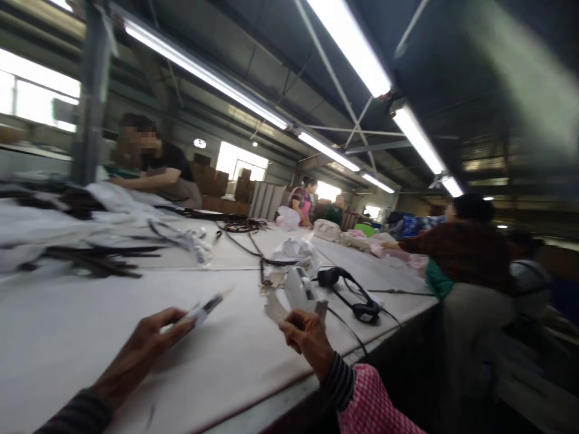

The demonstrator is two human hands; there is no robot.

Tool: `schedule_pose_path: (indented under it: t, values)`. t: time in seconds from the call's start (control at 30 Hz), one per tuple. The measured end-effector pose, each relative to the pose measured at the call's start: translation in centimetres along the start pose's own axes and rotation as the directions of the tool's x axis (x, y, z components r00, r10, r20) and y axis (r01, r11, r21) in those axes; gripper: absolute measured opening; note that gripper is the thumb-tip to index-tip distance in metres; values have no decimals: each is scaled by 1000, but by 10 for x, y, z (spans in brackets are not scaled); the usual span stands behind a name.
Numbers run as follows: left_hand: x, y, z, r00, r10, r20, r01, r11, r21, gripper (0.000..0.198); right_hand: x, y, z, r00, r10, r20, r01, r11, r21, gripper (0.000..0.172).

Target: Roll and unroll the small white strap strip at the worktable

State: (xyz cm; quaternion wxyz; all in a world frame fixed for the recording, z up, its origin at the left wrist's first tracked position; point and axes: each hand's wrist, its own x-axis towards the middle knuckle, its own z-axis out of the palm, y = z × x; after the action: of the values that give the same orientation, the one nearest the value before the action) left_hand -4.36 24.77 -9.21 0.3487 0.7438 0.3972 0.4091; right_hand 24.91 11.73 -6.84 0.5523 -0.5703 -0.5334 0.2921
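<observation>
- Left hand [145, 346], lower left of frame: fingers pinch a thin blurred tool [203, 308] over the white surface [67, 337].
- Right hand [304, 337], lower centre: fingers grip a pale piece [296, 295], shape unclear.
- Black straps [357, 295] beyond, partly blurred.

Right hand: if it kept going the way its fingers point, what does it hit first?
Probably the white part just beyond the right hand, which already grips a pale piece. Behind that lies a black strap with buckle. Depth is blurred.
</observation>
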Motion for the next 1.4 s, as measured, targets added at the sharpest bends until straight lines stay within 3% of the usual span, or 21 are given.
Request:
schedule_pose_path:
  t: [0.03, 0.17, 0.33, 0.57, 0.77, 0.9, 1.0, 1.17, 1.3, 1.4]
  values:
    - [-2, 4, -2, 999, -29, 27, 30, 999, -16, 53, 4, -6, 20, 998, -25, 54, 23, 999, 39, 31]
    - [-1, 12, -2, 995, -54, -79, 49, 997, -57, 40, 24, -22, 86, 976, -75, 203, 36, 982, 186, 30]
    - [0, 10, 2, 988, -50, -149, 45, 998, -33, 33, 44, -21, 127, 970, -46, 238, -19, 964, 265, 29]
    - [5, 0, 12, 986, -64, -155, 59, 998, -37, 35, 56, -4, 138, 967, 64, 246, -127, 960, 249, 32]
    - [3, 5, 14, 981, -95, -167, 92, 996, -22, 34, 61, 8, 139, 960, 96, 262, -169, 947, 273, 36]
    - [1, 12, 12, 985, -101, -140, 96, 994, -42, 34, 63, 16, 138, 928, 174, 331, -283, 904, 321, 41]
    - [-1, 17, 13, 986, -139, -89, 126, 982, -142, 37, 65, 21, 138, 905, 210, 371, -347, 868, 355, 45]
    - [-3, 16, 12, 980, -200, -12, 183, 920, -348, 42, 66, 21, 141, 925, 160, 345, -293, 878, 378, 47]
    - [-4, 19, 12, 970, -235, 61, 230, 806, -545, 46, 64, 15, 149, 916, 201, 347, -330, 868, 371, 52]
    - [-4, 23, 12, 963, -241, 118, 260, 727, -636, 48, 63, 15, 153, 941, 151, 302, -271, 872, 409, 57]
